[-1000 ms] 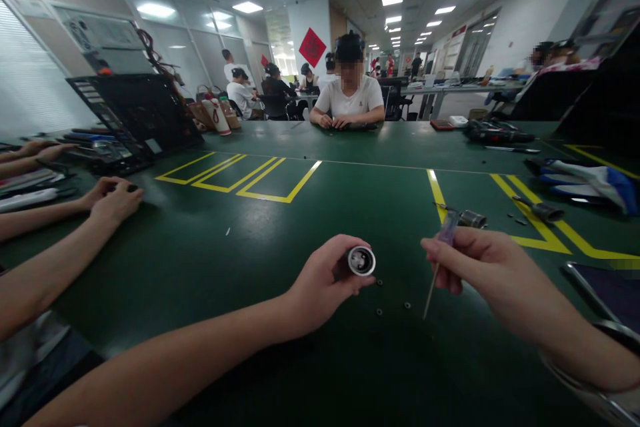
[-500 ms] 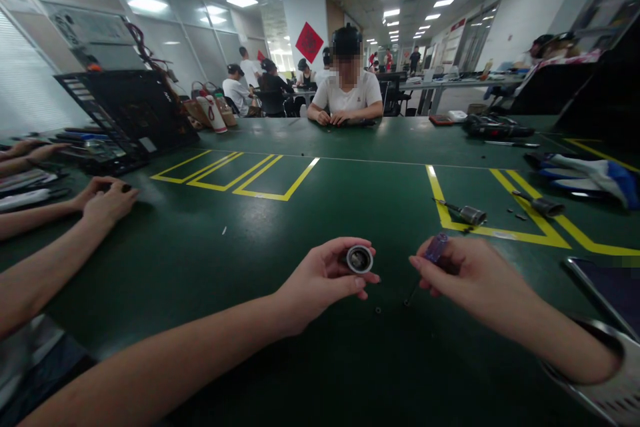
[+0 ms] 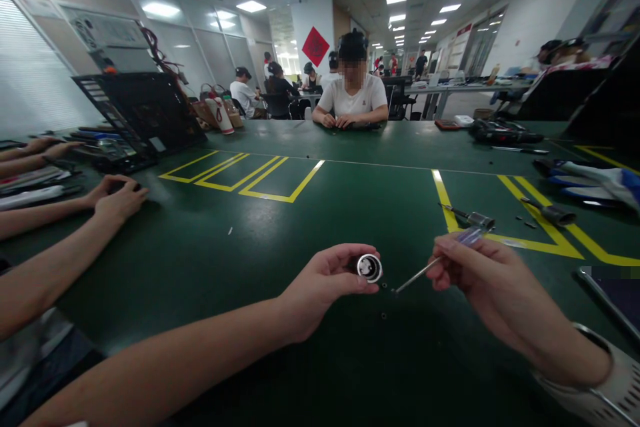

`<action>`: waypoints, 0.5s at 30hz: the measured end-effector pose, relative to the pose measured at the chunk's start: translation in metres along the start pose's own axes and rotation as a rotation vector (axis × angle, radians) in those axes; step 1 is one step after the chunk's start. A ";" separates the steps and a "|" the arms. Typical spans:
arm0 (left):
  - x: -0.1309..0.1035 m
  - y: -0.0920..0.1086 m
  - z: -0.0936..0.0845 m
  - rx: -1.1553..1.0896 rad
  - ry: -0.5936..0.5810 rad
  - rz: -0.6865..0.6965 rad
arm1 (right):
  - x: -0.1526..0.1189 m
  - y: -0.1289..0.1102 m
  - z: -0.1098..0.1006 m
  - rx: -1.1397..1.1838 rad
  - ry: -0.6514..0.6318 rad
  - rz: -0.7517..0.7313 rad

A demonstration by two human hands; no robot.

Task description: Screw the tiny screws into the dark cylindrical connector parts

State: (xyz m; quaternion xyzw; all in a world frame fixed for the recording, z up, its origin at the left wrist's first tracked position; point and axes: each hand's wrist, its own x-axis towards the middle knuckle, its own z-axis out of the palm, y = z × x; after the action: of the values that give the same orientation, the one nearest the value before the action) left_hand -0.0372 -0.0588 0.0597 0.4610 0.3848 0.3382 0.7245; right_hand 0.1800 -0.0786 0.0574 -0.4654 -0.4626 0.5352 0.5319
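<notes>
Near the middle, my left hand grips a round metal cup-like part, its open end facing me and some bright shapes inside. My right hand, to its right, is closed around the clear purplish handle of a screwdriver. The thin shaft slants down-left, and its tip is just right of the metal part, apart from it. Two tiny dark pieces, one a small ring, are below and beside the metal part.
Beyond my right hand, two metal parts with shafts lie by yellow tape on the green table. A phone-like device and blue-white gloves are at right. Another person's hands rest at left; a person sits opposite.
The screwdriver has swung from steep to a flatter slant, its handle now further right and its tip further left. The metal part in my left hand has shifted slightly right and down in view.
</notes>
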 end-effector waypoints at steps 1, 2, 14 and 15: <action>0.000 0.000 0.000 0.019 0.007 -0.008 | -0.003 -0.002 0.003 0.003 0.015 -0.072; 0.000 0.000 -0.001 0.038 0.011 -0.014 | -0.007 -0.004 0.005 -0.039 0.018 -0.159; -0.001 -0.006 0.002 0.007 0.028 0.060 | -0.034 -0.007 0.022 -0.836 -0.098 -0.741; -0.001 -0.006 0.002 0.008 0.031 0.063 | -0.034 -0.006 0.022 -0.852 -0.113 -0.746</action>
State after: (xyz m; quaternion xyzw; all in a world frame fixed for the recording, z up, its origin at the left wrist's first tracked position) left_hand -0.0346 -0.0625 0.0553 0.4706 0.3825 0.3665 0.7056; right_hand 0.1590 -0.1126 0.0665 -0.4147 -0.7984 0.1012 0.4247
